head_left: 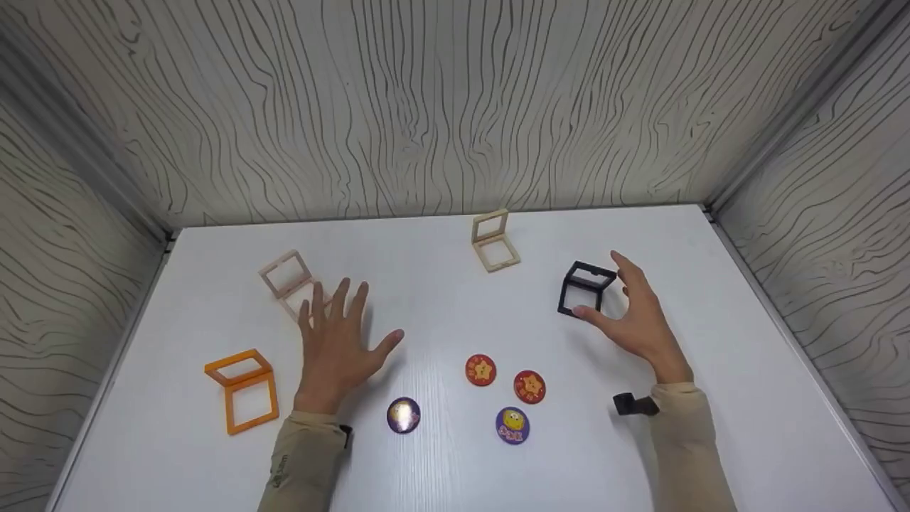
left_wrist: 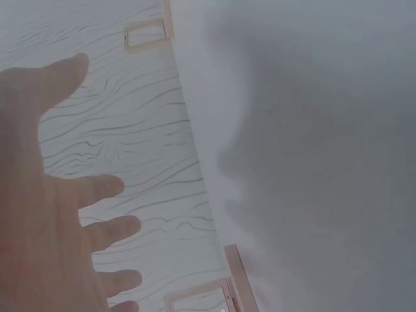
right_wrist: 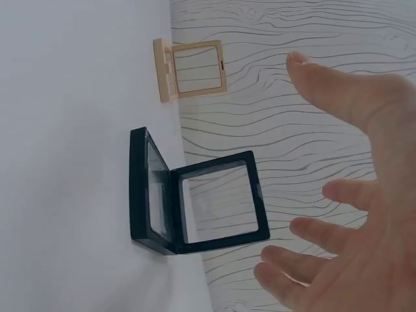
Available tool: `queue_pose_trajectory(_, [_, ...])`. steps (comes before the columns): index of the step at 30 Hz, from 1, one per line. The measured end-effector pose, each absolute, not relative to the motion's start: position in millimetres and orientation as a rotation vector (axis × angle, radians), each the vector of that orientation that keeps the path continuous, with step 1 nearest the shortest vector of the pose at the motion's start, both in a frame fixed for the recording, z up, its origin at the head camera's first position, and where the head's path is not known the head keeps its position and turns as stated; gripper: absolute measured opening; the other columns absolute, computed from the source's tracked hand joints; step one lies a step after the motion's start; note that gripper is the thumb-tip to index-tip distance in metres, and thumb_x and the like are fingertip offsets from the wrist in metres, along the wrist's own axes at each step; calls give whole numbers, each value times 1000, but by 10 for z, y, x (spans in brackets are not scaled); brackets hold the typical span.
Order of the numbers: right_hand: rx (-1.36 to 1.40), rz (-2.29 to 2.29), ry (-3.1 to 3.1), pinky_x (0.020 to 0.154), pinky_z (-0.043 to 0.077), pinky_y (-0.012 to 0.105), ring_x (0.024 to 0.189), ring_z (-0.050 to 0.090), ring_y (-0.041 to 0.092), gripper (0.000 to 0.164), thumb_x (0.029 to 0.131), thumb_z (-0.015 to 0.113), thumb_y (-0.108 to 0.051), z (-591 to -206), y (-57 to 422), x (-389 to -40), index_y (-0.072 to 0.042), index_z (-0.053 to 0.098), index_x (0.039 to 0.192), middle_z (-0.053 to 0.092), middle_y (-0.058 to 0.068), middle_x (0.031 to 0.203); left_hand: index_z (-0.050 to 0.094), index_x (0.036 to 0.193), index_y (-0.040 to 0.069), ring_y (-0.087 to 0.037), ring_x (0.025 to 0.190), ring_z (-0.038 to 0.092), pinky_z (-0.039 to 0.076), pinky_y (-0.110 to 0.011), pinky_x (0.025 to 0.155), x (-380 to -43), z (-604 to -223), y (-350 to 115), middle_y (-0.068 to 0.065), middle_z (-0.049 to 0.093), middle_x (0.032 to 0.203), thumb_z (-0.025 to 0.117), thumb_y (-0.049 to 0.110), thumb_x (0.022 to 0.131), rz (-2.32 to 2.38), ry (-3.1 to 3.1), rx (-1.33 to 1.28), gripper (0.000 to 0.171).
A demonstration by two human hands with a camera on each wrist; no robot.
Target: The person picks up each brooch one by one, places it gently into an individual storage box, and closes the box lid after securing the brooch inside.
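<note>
My left hand point(head_left: 335, 355) is held over the table with its fingers spread, and its fingertips overlap the pale pink hinged display frame point(head_left: 286, 276) in the head view. Nothing is in that hand. On the right, my right hand point(head_left: 638, 323) is spread wide beside the black hinged frame point(head_left: 599, 277), thumb on the near side and fingers to the right of it. The right wrist view shows a gap between those fingers and the black frame point(right_wrist: 260, 208), which stands propped open with clear film in it.
An orange hinged frame point(head_left: 252, 402) lies open at the left, a beige one point(head_left: 498, 254) at the back. Two red star badges point(head_left: 480, 370) and two purple badges point(head_left: 512, 425) lie mid-table. Patterned panels point(head_left: 412, 107) wall the table point(head_left: 441, 313) at the back and sides.
</note>
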State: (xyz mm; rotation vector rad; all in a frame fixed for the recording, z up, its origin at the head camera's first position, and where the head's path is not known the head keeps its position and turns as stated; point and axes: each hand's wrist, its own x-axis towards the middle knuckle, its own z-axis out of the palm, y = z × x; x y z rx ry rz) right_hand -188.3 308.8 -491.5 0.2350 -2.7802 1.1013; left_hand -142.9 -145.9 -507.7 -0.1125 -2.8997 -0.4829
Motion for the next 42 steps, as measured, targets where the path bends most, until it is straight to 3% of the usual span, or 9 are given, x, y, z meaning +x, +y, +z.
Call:
queue_pose_trajectory(5, [196,1243,-2791,114,32,57,145,29,44,115,76,86,-45,-5103,3233,-1942,-12,14,161,21,18,164,41,153,16,-48,149,14,10,-66,117,-1411,-5082,-1328,-15,36,158,56,76,83,-479,-2907,-178,94])
queue_pose_trajectory(14, [95,1346,-2940,114,29,61,141,33,50,128,70,89,-47,-5295,3393,-2157,-20,5,162,28,28,158,41,153,18,-47,149,18,13,-64,117,-1327,-5047,-1076,-12,39,157,55,76,83,-559,-2929,-291,91])
queue_pose_trajectory(21, [65,1301,-3016,115,23,64,143,32,48,129,67,91,-47,-5306,3411,-2223,-22,6,162,33,27,156,41,153,21,-45,149,20,15,-63,118,-1294,-5062,-943,-10,39,157,55,76,83,-531,-2962,-333,91])
queue_pose_trajectory(26, [61,1357,-2952,115,28,60,140,37,48,102,83,77,-52,-5335,3448,-2249,-13,21,158,39,28,151,42,153,21,-44,149,20,15,-63,118,-1279,-5094,-901,-10,39,157,56,76,82,-538,-2970,-341,91])
queue_pose_trajectory(30, [106,1393,-2896,115,31,55,138,41,46,65,99,62,-40,-5362,3487,-2290,-7,39,149,46,27,146,42,153,22,-44,149,20,14,-63,118,-1269,-5119,-884,-9,39,157,57,75,82,-545,-2979,-333,90])
queue_pose_trajectory(33, [128,1366,-2890,113,34,54,134,47,43,41,104,55,-30,-5374,3508,-2323,-7,53,138,53,23,140,42,153,21,-44,149,20,15,-63,118,-1265,-5125,-876,-10,40,157,56,74,83,-555,-2978,-343,89])
queue_pose_trajectory(37, [110,1349,-2898,112,36,55,131,51,42,31,106,51,-26,-5374,3524,-2352,-8,61,128,57,21,137,41,153,19,-45,149,20,15,-63,118,-1262,-5130,-857,-11,40,156,56,72,86,-553,-2981,-367,86])
queue_pose_trajectory(42, [86,1343,-2889,112,36,55,131,50,40,31,106,50,-27,-5382,3525,-2354,-7,61,127,58,21,136,41,153,19,-45,149,21,14,-63,118,-1240,-5136,-816,-11,41,156,57,68,88,-559,-2987,-394,83])
